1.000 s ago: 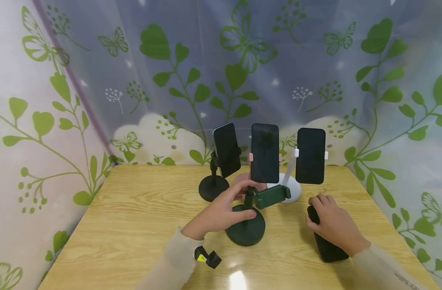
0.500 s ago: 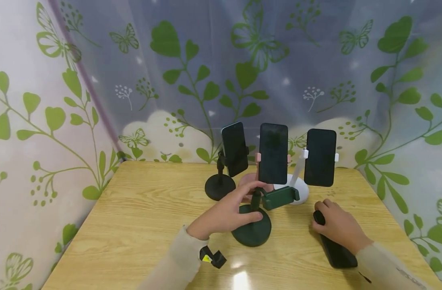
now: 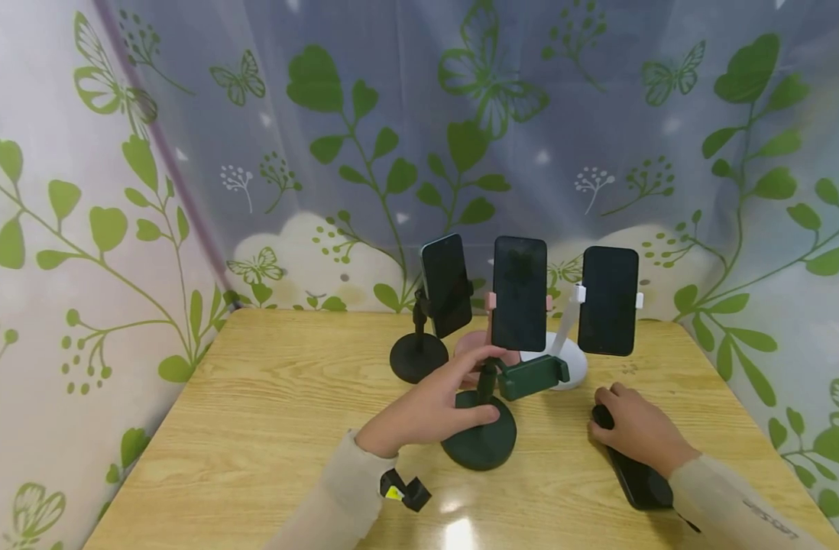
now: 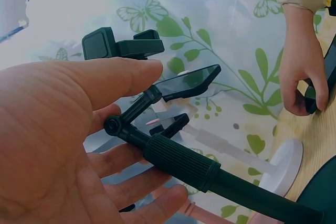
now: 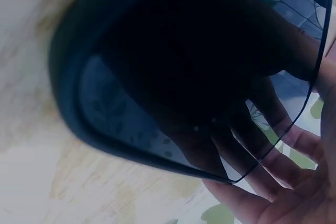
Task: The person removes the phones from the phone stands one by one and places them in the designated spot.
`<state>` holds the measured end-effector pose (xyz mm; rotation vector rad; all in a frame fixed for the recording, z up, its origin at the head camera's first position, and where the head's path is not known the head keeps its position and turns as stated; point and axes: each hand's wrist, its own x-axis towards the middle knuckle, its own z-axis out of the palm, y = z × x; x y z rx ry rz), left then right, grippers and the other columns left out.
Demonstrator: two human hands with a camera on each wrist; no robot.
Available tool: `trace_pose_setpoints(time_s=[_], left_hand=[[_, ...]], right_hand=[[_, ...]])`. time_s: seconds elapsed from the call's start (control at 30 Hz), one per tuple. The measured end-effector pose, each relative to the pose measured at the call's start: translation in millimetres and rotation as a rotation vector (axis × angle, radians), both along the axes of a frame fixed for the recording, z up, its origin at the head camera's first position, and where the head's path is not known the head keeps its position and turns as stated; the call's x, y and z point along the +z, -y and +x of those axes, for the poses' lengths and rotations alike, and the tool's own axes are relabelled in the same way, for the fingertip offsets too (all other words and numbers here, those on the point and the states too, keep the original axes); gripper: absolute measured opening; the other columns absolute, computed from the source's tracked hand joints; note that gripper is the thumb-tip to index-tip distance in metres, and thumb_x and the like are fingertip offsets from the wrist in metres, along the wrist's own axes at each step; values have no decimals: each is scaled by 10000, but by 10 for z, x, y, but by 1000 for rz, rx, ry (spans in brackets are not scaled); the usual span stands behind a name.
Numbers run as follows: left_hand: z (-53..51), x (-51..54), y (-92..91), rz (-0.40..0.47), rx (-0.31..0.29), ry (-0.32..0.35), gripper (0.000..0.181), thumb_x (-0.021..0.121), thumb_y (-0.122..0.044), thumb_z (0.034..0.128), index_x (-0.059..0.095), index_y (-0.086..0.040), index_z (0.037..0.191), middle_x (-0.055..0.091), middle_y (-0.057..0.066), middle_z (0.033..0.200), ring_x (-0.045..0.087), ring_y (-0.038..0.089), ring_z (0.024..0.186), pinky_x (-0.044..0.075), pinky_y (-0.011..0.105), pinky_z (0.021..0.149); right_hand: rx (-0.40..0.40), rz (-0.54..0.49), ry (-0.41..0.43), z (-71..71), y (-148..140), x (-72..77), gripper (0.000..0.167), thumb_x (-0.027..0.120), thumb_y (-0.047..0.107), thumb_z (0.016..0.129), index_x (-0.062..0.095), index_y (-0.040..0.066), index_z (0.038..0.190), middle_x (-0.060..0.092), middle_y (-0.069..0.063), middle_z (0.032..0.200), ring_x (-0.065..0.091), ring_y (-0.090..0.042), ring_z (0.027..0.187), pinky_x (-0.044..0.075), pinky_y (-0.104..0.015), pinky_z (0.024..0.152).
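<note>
Phone; partly behind right grip

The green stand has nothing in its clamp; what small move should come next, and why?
Perhaps the right hand should bring the black phone it grips toward the green stand: its clamp holds no phone, whereas the black stand, pink stand and white stand each hold one.

Light wood-grain desk, spans the lower half of the frame, bright glare spot at bottom centre. Four round stand bases on it: black stand, pink stand and white stand left to right mid-frame, green stand below them. Lower right: dark phone under the right hand, can't tell if flat on the surface.
</note>
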<state>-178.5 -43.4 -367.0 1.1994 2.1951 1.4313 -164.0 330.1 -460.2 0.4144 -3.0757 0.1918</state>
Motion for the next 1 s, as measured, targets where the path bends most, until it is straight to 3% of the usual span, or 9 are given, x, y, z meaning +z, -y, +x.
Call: trace_pose_setpoints(time_s=[0.2,0.4,0.83,1.0], left_hand=[[8,-2,3,-15,4,19,737,704,-270,1010,273,-329,1605,323,-74,1632,488,167,1399,409,411,1146],[16,5,4,-11,3,12,740,699,-278,1012,268,-314,1612,319,-67,1633,502,188,1384,421,483,1131],[12,-9,2,-11,0,28,747,703,-281,1009,265,-314,1613,326,-80,1629,510,183,1373,426,486,1126],[3,9,5,-10,-4,27,742,699,-300,1011,269,-305,1615,319,-107,1624,512,188,1366,431,493,1118]], right_hand=[[41,21,-1,27,-6,-4,351,766,286,921,665,13,1116,530,-70,904,484,-184,710,470,-404,635],[83,52,3,52,9,-11,331,724,285,969,641,7,1129,495,-86,916,460,-219,726,455,-411,633],[75,72,28,81,23,2,352,698,312,990,632,13,1163,523,-96,975,496,-232,779,487,-426,636],[96,79,64,87,10,89,411,707,354,981,636,11,1195,561,-99,1017,568,-244,825,526,-461,701]])
